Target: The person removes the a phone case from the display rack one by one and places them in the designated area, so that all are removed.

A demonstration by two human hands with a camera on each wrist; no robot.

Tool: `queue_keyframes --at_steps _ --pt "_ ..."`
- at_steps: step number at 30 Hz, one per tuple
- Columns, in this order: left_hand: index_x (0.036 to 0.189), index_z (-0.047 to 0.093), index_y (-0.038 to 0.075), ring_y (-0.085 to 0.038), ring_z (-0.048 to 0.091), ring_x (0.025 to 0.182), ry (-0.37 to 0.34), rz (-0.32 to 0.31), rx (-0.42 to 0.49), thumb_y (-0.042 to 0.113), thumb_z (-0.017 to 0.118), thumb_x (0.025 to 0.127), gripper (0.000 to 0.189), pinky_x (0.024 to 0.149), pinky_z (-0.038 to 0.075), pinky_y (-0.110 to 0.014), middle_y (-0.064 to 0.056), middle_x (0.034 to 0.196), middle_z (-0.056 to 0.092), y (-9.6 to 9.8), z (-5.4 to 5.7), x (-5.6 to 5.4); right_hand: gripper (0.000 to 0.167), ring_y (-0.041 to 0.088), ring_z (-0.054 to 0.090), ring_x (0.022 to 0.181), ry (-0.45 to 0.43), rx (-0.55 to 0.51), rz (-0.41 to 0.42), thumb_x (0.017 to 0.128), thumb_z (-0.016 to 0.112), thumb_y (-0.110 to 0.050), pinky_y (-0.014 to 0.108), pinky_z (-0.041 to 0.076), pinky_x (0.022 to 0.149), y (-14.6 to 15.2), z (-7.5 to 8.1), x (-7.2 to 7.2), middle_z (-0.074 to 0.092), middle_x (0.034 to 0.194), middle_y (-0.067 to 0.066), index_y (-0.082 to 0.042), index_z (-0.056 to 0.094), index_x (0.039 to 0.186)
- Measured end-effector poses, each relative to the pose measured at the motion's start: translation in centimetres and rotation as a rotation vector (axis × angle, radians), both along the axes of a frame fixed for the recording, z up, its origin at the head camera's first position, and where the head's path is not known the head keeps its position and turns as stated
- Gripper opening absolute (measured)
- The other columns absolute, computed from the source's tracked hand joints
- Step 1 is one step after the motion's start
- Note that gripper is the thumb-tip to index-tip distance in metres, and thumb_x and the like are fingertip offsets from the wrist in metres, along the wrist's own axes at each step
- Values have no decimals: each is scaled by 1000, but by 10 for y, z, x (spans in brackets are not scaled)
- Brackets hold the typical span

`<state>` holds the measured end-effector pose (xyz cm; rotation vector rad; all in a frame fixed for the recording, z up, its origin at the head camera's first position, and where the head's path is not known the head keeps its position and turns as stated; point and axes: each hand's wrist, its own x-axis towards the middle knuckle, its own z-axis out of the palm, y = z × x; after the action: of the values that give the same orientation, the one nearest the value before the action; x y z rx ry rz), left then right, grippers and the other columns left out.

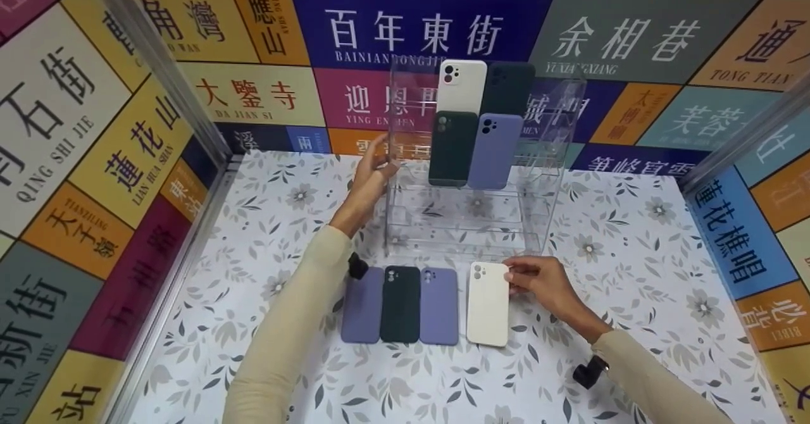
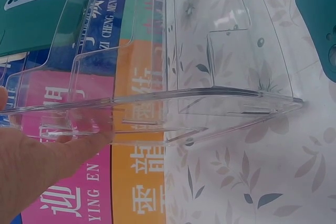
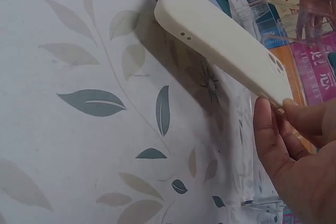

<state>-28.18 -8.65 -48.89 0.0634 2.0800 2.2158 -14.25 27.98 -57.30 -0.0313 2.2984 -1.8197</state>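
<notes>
My right hand (image 1: 544,285) pinches a white phone case (image 1: 488,304) by its upper right edge, thumb against fingers. In the right wrist view that case (image 3: 220,40) tilts above the cloth, its far end raised. My left hand (image 1: 370,180) grips the left side of a clear acrylic display stand (image 1: 405,218); some fingers are hidden in the left wrist view. On the stand are a white case (image 1: 462,88), a dark case (image 1: 508,88), a dark green case (image 1: 453,149) and a lavender case (image 1: 495,152).
Left of the held case, a lavender case (image 1: 439,307), a dark green case (image 1: 400,304) and another lavender case (image 1: 361,310) lie in a row on the floral cloth (image 1: 633,240). Colourful lettered panels (image 1: 417,25) enclose the back and sides.
</notes>
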Motion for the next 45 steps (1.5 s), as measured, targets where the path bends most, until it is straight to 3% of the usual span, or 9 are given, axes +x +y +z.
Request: queue_keyframes --at_steps 7,18,26,32,38,45 --pt "170 39 27 -34 59 136 8 4 2 15 60 109 65 110 46 -62 -19 152 56 1 0 -1 31 18 78 76 -39 21 3 98 77 6 35 65 73 -7 -10 -3 77 98 20 14 74 127" --pt "169 40 25 -39 58 139 0 16 20 10 59 109 65 103 46 -54 -20 152 56 1 -1 -2 27 20 79 73 15 118 28 98 77 6 31 64 68 -19 -19 -5 79 99 24 13 76 125" --pt "169 40 28 -36 56 143 -14 14 26 14 60 108 65 114 42 -66 -17 157 54 1 0 -1 25 20 78 73 30 144 30 98 76 8 31 64 66 -23 -24 -7 79 96 22 14 76 121" --pt "170 39 26 -39 55 144 -11 13 13 15 60 108 67 113 43 -66 -16 155 56 1 -1 -1 22 16 77 72 45 152 43 97 76 9 30 64 65 -24 -24 -6 79 94 22 15 77 119" --pt "171 38 29 -34 56 141 -5 8 -25 17 59 107 68 114 43 -66 -15 157 55 1 -1 0 20 24 79 77 68 191 53 98 77 6 31 64 66 -25 -21 -2 80 97 22 12 79 117" --pt "169 41 27 -36 56 142 -6 12 -4 16 59 108 65 117 38 -72 -16 157 55 1 -1 -1 22 29 79 79 72 181 47 97 78 7 31 64 66 -28 -23 -2 79 99 26 15 78 117"
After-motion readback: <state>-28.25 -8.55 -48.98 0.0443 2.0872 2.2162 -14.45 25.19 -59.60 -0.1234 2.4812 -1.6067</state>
